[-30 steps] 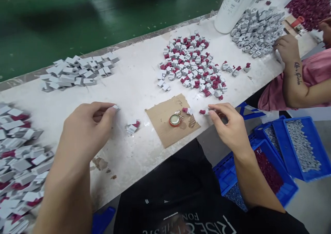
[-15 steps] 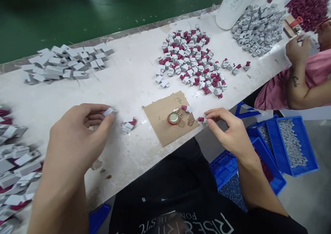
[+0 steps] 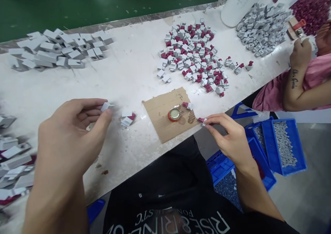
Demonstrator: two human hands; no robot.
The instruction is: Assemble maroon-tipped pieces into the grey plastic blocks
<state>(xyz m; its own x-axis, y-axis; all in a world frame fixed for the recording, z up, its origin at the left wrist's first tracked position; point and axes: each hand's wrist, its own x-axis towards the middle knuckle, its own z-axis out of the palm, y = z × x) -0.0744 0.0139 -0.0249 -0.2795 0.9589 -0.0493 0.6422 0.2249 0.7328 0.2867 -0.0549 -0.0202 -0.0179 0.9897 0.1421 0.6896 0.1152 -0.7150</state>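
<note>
My left hand (image 3: 74, 130) pinches a small grey block (image 3: 106, 106) between thumb and fingertips, above the white table. My right hand (image 3: 229, 135) grips a small grey-and-maroon piece (image 3: 202, 120) with thumb and forefinger, at the right corner of a cardboard sheet (image 3: 160, 123). On the cardboard lies a bottle cap (image 3: 174, 114) with a red rim, wet stains beside it. Another grey-and-maroon piece (image 3: 188, 105) rests near the sheet's right edge. Between my left hand and the cardboard sit grey and maroon pieces (image 3: 127, 118), close together.
Grey blocks (image 3: 59, 51) lie piled at the back left, with larger grey-and-maroon pieces (image 3: 15, 165) at far left. A mixed heap (image 3: 191, 54), a white bottle (image 3: 241, 2) and a grey heap (image 3: 263, 28) stand behind. Blue bins (image 3: 300, 147) are below; a co-worker's arm (image 3: 297, 75) is at right.
The view has shifted slightly. My right thumb and forefinger have closed on the grey-and-maroon piece at the cardboard's corner. My left hand still holds its grey block.
</note>
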